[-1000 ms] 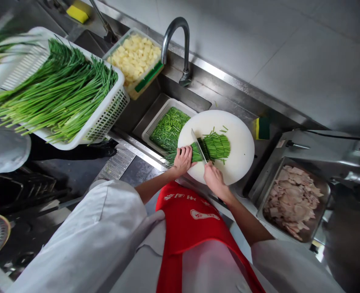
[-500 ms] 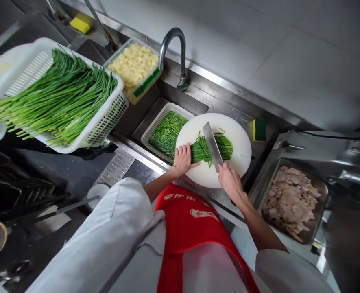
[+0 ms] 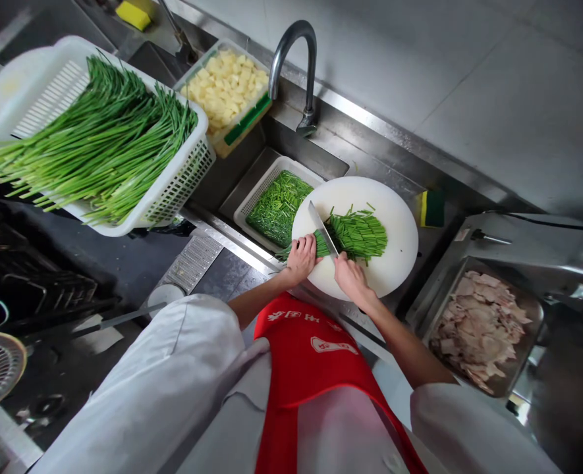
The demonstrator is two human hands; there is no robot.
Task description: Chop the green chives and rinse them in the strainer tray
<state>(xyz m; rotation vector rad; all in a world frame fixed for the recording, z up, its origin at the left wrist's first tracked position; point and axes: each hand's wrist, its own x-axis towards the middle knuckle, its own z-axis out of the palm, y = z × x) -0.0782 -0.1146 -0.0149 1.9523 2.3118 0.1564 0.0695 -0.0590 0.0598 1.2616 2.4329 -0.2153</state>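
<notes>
A round white cutting board (image 3: 394, 257) lies over the sink's right part. Green stalks (image 3: 363, 232) rest on it, cut into short lengths at the right. My right hand (image 3: 351, 278) grips the handle of a cleaver (image 3: 323, 228), whose blade stands across the stalks close to my left hand. The fingers of my left hand (image 3: 302, 259) are curled over the uncut part of the bunch at the board's left edge. Beside the board, a white basket (image 3: 246, 212) inside the sink holds chopped green pieces (image 3: 278, 209).
A large white basket (image 3: 199, 131) of long green stalks stands at the left. Behind it is a tub of pale chunks (image 3: 226, 89), near a curved faucet (image 3: 295, 29). A metal tray of meat (image 3: 483, 322) sits at right, past a sponge (image 3: 432, 208).
The cleaver and my right hand have moved left along the bunch, nearer my left hand. More cut pieces lie right of the blade. The whole view has shifted slightly.
</notes>
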